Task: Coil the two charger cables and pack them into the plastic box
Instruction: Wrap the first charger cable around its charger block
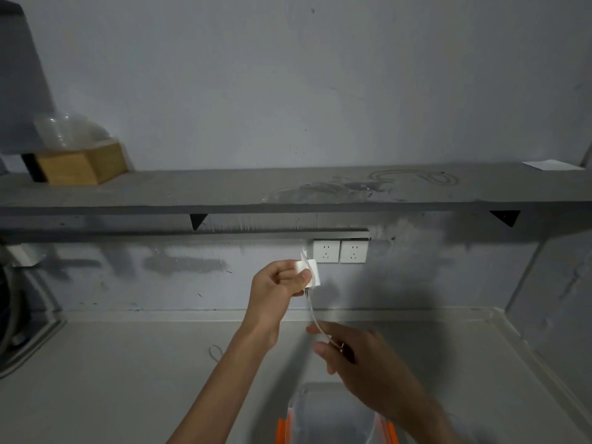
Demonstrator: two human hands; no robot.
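Note:
My left hand (pixel 277 283) is raised in front of the wall, closed around a white charger block (pixel 310 271) just below and left of the wall sockets. A thin white cable (pixel 311 310) wraps over the block and hangs down to my right hand (pixel 355 354), which pinches its lower end between thumb and fingers. A clear plastic box (pixel 333 418) with orange clips sits on the counter at the bottom, partly under my right forearm. A second cable (pixel 413 181) lies loosely tangled on the grey shelf above.
Two white wall sockets (pixel 339 251) sit under the shelf (pixel 224 193). A wooden hexagonal holder (pixel 80 163) with a clear plastic dome stands at the shelf's left end. A white paper (pixel 552 165) lies at its right end. A small loop of wire (pixel 215 352) lies on the counter.

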